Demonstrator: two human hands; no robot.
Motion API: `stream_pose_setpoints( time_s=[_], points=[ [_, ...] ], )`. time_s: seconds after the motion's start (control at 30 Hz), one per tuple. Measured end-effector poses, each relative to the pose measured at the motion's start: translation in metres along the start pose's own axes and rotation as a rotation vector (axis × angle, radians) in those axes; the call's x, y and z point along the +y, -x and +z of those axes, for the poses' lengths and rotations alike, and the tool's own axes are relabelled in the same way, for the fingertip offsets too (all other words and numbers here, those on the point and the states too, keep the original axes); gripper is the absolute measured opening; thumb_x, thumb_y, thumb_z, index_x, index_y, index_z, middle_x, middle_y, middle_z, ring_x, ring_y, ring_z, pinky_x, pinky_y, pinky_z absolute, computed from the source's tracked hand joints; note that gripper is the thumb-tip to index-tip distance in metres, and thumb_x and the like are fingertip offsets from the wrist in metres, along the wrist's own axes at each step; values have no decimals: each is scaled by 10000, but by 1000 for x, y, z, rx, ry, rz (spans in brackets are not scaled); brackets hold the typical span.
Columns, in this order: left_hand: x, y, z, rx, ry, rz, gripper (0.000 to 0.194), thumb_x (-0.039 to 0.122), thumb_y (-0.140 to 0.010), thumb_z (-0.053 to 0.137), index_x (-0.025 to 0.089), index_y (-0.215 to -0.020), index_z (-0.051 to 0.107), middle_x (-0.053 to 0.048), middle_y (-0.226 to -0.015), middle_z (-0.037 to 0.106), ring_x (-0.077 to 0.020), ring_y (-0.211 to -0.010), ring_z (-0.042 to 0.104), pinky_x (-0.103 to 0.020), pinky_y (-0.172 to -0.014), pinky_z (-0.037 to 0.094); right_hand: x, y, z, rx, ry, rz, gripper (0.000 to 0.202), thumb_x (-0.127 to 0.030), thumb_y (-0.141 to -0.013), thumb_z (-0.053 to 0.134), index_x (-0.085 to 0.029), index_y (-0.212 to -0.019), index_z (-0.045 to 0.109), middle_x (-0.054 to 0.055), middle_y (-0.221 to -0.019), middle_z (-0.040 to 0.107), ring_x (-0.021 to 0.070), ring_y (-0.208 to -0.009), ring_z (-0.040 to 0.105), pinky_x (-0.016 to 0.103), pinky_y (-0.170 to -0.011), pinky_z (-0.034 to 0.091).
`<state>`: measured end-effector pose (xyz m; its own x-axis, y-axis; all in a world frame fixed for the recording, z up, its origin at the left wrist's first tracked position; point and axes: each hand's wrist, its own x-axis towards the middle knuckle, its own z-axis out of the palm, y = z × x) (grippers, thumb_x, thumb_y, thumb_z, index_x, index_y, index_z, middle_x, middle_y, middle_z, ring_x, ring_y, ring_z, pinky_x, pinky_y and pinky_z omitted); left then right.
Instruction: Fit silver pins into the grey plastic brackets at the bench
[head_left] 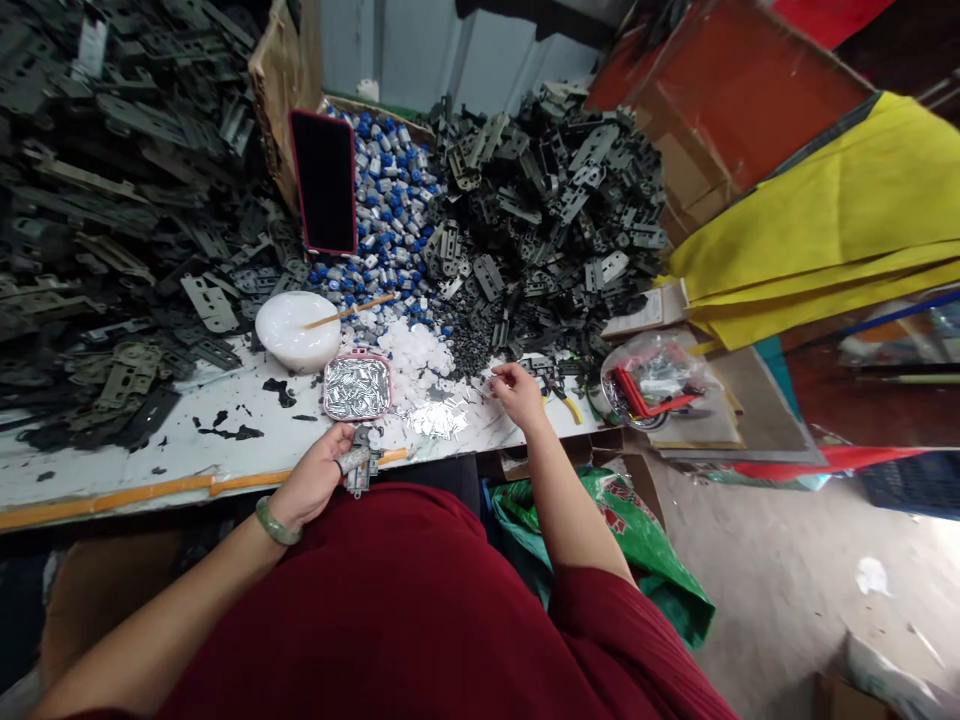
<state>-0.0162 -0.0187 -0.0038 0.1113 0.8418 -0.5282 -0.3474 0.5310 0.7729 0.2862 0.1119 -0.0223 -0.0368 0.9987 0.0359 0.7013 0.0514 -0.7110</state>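
My left hand (313, 478) is closed round a small grey bracket-like part (363, 464) at the table's front edge. Just beyond that part stands a pink-rimmed tray (327, 402) full of small silver pins. My right hand (519, 396) is over the table with thumb and fingertips pinched together; whatever they hold is too small to name. It is close to a heap of tiny black pieces (474, 345). Between my hands lie flat silver strips (436, 419) and a pile of small white pieces (411, 358).
A white bowl (289, 340) has a wooden stick (349, 312) across it. Behind are a phone (324, 180), blue-and-silver pieces (394, 190) and a heap of dark brackets (555, 190). Another heap (112, 180) fills the left. Yellow-handled pliers (571, 408) and a plastic bag (652, 375) lie right.
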Motion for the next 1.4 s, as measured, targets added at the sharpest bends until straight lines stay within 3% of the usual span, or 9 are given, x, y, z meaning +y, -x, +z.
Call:
stream_pose_setpoints(
  time_s=[0.13,0.37,0.63,0.9,1.4],
  points=[
    [-2,0,0,8,2,-6,313,172,-603,716,166,-878,567,-5,-743,650,-104,-553,545,-198,-474,427,15,6,-1,38,42,20,187,-272,-733,486,-180,-844,606,38,-769,629,175,-740,576,318,-740,466],
    [-3,1,0,23,3,-2,342,211,-589,753,163,-874,570,-7,-743,651,-107,-564,555,-200,-480,437,17,10,6,-11,102,19,201,-262,-759,466,-180,-888,597,49,-828,636,180,-763,573,318,-742,465],
    [-2,1,2,18,19,15,327,200,-615,735,162,-901,580,-5,-745,646,-110,-586,570,-201,-501,439,5,13,10,-26,343,-139,174,-176,-799,434,-186,-846,601,103,-902,607,221,-895,555,343,-831,437],
    [-4,0,-2,19,16,5,324,246,-626,753,167,-885,575,-8,-751,647,-127,-622,580,-220,-532,454,14,9,11,-19,224,-98,177,-162,-777,437,-192,-854,594,74,-882,605,203,-852,558,324,-776,458],
    [-3,3,-3,13,6,-25,302,220,-616,738,176,-835,535,13,-705,620,-104,-542,536,-208,-474,439,5,8,5,-113,344,-104,204,-126,-778,458,-183,-857,637,78,-905,621,199,-858,573,304,-801,444]
  ],
)
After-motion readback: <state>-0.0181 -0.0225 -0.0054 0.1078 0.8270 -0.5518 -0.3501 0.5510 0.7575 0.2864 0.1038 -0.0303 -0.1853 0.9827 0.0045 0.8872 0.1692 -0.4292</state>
